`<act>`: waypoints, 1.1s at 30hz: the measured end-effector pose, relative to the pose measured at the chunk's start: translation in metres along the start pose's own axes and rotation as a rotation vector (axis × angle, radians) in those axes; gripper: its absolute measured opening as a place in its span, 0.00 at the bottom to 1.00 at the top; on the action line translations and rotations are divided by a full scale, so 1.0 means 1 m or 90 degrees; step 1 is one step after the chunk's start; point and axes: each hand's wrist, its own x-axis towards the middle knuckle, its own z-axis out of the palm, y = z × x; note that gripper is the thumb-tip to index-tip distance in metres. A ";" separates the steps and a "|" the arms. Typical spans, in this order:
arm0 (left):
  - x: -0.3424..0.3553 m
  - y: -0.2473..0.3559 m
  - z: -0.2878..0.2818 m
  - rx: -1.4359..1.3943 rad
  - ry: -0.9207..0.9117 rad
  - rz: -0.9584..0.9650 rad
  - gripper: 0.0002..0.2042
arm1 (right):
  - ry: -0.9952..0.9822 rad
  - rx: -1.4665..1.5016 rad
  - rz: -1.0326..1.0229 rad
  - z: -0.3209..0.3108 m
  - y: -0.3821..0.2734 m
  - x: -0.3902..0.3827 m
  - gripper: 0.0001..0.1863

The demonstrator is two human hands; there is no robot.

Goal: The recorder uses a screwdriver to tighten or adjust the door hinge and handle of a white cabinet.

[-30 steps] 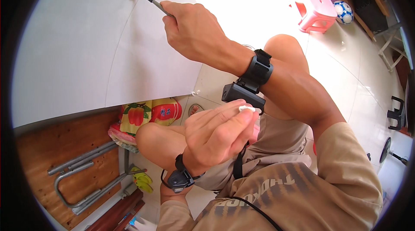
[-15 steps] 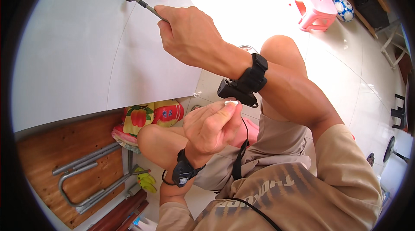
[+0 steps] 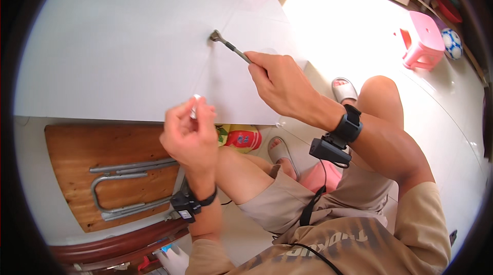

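My right hand (image 3: 283, 84) grips the end of a slim grey metal tool (image 3: 234, 51) with a dark band and a short, broad, hammer-like head; its exact kind is unclear. The tool points up and left over a glossy white tabletop (image 3: 118, 54), and whether its head touches the surface I cannot tell. Near the table's front edge, my left hand (image 3: 191, 133) is raised with its fingers curled. Between thumb and fingertips it pinches a small white piece (image 3: 194, 107), too small and partly covered to name.
Below the table edge leans a folded wooden board (image 3: 128, 146) with grey metal legs, beside a red and yellow bag (image 3: 241, 138). A pink stool (image 3: 426, 38) and a blue and white ball (image 3: 452, 43) are at the far right. My sandalled feet rest on the tiled floor.
The view has shifted, showing more of the table. My left hand has risen from near my lap to the table's edge with the white piece. My right hand still holds the tool.
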 end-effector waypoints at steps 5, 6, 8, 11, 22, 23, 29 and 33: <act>0.054 -0.016 -0.006 0.259 -0.049 0.013 0.05 | 0.113 -0.097 -0.023 -0.015 0.009 0.013 0.09; 0.061 -0.019 -0.004 0.308 -0.058 0.064 0.05 | 0.122 -0.102 -0.009 -0.017 0.007 0.016 0.09; 0.071 -0.035 0.003 0.402 -0.091 0.156 0.03 | 0.139 -0.158 -0.024 -0.007 0.009 0.011 0.12; 0.060 -0.060 0.020 0.403 -0.141 0.187 0.04 | 0.045 -0.252 -0.058 0.020 0.012 -0.018 0.19; 0.082 -0.070 0.057 0.353 -0.205 0.223 0.05 | -0.036 -0.362 0.033 0.028 0.034 -0.019 0.24; 0.088 -0.069 0.062 0.360 -0.186 0.220 0.05 | -0.038 -0.361 0.033 0.024 0.039 -0.015 0.24; 0.079 -0.085 0.085 0.336 -0.132 0.251 0.06 | 0.176 -0.365 0.093 -0.024 0.058 0.007 0.20; 0.039 -0.101 0.094 0.253 -0.181 0.174 0.05 | 0.085 -0.379 0.066 0.006 0.048 -0.021 0.19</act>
